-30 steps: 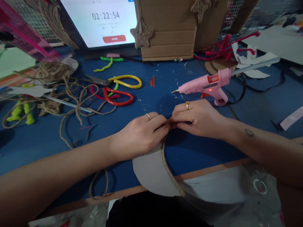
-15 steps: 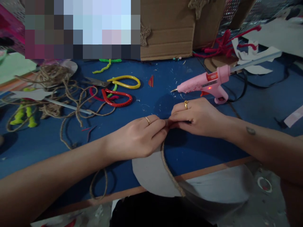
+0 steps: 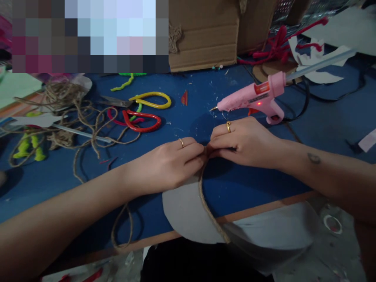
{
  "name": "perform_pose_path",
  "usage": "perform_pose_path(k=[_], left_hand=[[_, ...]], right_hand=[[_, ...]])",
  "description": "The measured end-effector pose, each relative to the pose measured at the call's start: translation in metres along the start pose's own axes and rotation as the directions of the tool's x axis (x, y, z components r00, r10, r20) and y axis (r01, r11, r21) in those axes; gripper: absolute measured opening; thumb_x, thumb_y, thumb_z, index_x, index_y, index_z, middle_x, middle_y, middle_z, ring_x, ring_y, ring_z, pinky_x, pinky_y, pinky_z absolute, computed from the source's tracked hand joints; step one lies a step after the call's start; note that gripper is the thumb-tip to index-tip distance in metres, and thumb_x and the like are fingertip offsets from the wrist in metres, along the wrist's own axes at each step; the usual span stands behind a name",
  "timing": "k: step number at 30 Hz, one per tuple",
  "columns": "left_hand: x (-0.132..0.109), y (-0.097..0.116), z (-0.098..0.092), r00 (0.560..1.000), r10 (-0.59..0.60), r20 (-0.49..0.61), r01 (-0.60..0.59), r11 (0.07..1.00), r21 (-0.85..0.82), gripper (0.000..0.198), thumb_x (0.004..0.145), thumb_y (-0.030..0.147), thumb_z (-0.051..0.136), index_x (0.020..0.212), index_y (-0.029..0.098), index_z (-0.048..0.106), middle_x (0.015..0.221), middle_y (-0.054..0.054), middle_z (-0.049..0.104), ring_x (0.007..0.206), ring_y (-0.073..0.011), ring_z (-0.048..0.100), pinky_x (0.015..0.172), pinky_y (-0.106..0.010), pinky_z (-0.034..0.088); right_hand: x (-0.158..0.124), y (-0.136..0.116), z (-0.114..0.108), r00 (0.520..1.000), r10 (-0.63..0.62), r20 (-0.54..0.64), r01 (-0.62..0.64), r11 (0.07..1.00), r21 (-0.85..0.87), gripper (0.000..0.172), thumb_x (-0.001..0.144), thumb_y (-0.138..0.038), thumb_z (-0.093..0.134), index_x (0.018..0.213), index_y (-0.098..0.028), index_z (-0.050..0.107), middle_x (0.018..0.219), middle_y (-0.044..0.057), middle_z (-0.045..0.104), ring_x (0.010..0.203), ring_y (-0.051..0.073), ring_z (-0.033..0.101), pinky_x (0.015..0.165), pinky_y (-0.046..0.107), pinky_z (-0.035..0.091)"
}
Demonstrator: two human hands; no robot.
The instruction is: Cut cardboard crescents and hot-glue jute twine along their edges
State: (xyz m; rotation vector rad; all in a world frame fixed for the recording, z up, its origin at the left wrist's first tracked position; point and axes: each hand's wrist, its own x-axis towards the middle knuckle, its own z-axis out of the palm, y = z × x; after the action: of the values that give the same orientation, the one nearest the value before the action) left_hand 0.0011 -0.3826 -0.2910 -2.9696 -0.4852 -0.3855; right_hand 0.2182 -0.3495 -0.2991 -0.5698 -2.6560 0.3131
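Observation:
A grey curved piece of card (image 3: 183,213) rests at the table's front edge, partly under my left hand (image 3: 169,166). Jute twine (image 3: 209,213) runs along the card's inner curved edge. The left fingers are closed on the far end of the card. Right beside them, my right hand (image 3: 248,141) pinches the twine at the card's edge, so the fingertips of both hands nearly meet. The pinched spot itself is mostly covered by fingers. Just beyond the right hand, a pink hot glue gun (image 3: 249,96) shows a lit red light.
Scissors (image 3: 149,100) with yellow and red handles lie beyond my left hand. Tangled twine (image 3: 66,92), a glue stick (image 3: 82,133) and green fuzzy pieces (image 3: 29,147) are at the left. A cardboard box (image 3: 202,39) stands behind, with white paper cutouts (image 3: 323,72) at back right.
The view has shifted slightly, moving the tabletop things a little in the picture. Both hands keep their hold at the card's edge, with hardly any movement.

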Motion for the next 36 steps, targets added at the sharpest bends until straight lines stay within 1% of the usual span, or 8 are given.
perform_pose_path(k=[3, 9, 12, 16, 24, 27, 33, 36], left_hand=[[-0.002, -0.0017, 0.0013, 0.998, 0.013, -0.065, -0.014, 1.0, -0.014, 0.021, 0.091, 0.012, 0.043, 0.085, 0.013, 0.063, 0.088, -0.01, 0.063, 0.086, -0.0185, 0.059, 0.073, -0.028, 0.052], [0.003, 0.0019, -0.0057, 0.998, 0.002, 0.059, -0.001, 1.0, -0.004, 0.027, 0.092, 0.011, 0.037, 0.091, 0.013, 0.064, 0.089, -0.011, 0.063, 0.089, -0.0201, 0.06, 0.077, -0.031, 0.053], [0.0032, 0.0022, -0.006, 0.997, 0.008, 0.077, -0.009, 1.0, 0.012, 0.026, 0.091, 0.011, 0.039, 0.092, 0.013, 0.064, 0.09, -0.01, 0.063, 0.09, -0.0198, 0.06, 0.079, -0.032, 0.053], [0.0003, 0.0006, -0.0015, 1.0, 0.019, 0.014, -0.019, 1.0, 0.017, 0.021, 0.09, 0.011, 0.043, 0.088, 0.013, 0.063, 0.089, -0.008, 0.062, 0.089, -0.0178, 0.059, 0.08, -0.029, 0.053], [0.0044, -0.0027, 0.0027, 0.991, -0.004, -0.132, -0.011, 0.994, -0.107, 0.02, 0.09, 0.011, 0.045, 0.08, 0.01, 0.062, 0.081, -0.008, 0.063, 0.079, -0.0144, 0.059, 0.073, -0.026, 0.054], [0.0067, -0.003, 0.0019, 0.991, -0.028, -0.132, 0.016, 0.995, -0.098, 0.022, 0.091, 0.012, 0.044, 0.078, 0.013, 0.062, 0.079, -0.007, 0.064, 0.077, -0.0136, 0.06, 0.07, -0.025, 0.054], [0.0045, -0.0044, 0.001, 0.993, -0.057, -0.101, 0.038, 0.982, -0.184, 0.016, 0.089, 0.011, 0.047, 0.084, 0.014, 0.062, 0.085, -0.007, 0.065, 0.08, -0.0151, 0.061, 0.073, -0.026, 0.053], [0.0034, -0.0034, 0.0009, 0.994, -0.065, -0.093, 0.05, 0.987, -0.156, 0.015, 0.089, 0.011, 0.048, 0.083, 0.014, 0.061, 0.085, -0.007, 0.065, 0.081, -0.0148, 0.061, 0.074, -0.025, 0.053]], right_hand=[[-0.0001, 0.0002, 0.0, 1.0, 0.003, 0.003, -0.003, 1.0, 0.004, 0.018, 0.084, -0.015, 0.052, 0.074, -0.017, 0.067, 0.074, 0.0, 0.066, 0.067, 0.011, 0.058, 0.056, 0.024, 0.034], [0.0002, 0.0008, 0.0011, 1.0, -0.001, 0.001, 0.001, 1.0, -0.001, 0.02, 0.082, -0.012, 0.05, 0.075, -0.016, 0.068, 0.076, 0.0, 0.066, 0.067, 0.012, 0.058, 0.056, 0.024, 0.033], [0.0005, 0.0009, 0.001, 1.0, -0.002, 0.0, 0.002, 1.0, -0.002, 0.021, 0.082, -0.012, 0.049, 0.075, -0.016, 0.068, 0.075, 0.001, 0.066, 0.066, 0.011, 0.057, 0.056, 0.024, 0.033], [0.0005, 0.0008, 0.0004, 1.0, 0.004, 0.008, -0.004, 1.0, -0.011, 0.02, 0.083, -0.013, 0.05, 0.077, -0.016, 0.069, 0.075, 0.001, 0.066, 0.066, 0.011, 0.056, 0.056, 0.024, 0.032], [-0.0002, 0.0005, 0.0001, 1.0, -0.003, -0.003, 0.003, 1.0, -0.02, 0.018, 0.083, -0.014, 0.052, 0.077, -0.017, 0.069, 0.075, 0.0, 0.066, 0.067, 0.011, 0.057, 0.056, 0.024, 0.032], [-0.0004, 0.0005, 0.0, 1.0, -0.003, -0.009, 0.003, 1.0, -0.025, 0.019, 0.083, -0.014, 0.052, 0.077, -0.017, 0.069, 0.075, -0.001, 0.066, 0.066, 0.011, 0.057, 0.056, 0.024, 0.032], [-0.0012, 0.0003, -0.0003, 1.0, 0.007, 0.01, -0.007, 1.0, -0.001, 0.019, 0.084, -0.015, 0.052, 0.081, -0.017, 0.07, 0.078, 0.0, 0.068, 0.066, 0.012, 0.058, 0.055, 0.024, 0.032], [-0.0014, 0.0001, -0.0003, 1.0, -0.003, 0.006, 0.003, 1.0, -0.014, 0.019, 0.084, -0.015, 0.052, 0.081, -0.017, 0.071, 0.077, 0.0, 0.067, 0.067, 0.012, 0.059, 0.055, 0.025, 0.032]])
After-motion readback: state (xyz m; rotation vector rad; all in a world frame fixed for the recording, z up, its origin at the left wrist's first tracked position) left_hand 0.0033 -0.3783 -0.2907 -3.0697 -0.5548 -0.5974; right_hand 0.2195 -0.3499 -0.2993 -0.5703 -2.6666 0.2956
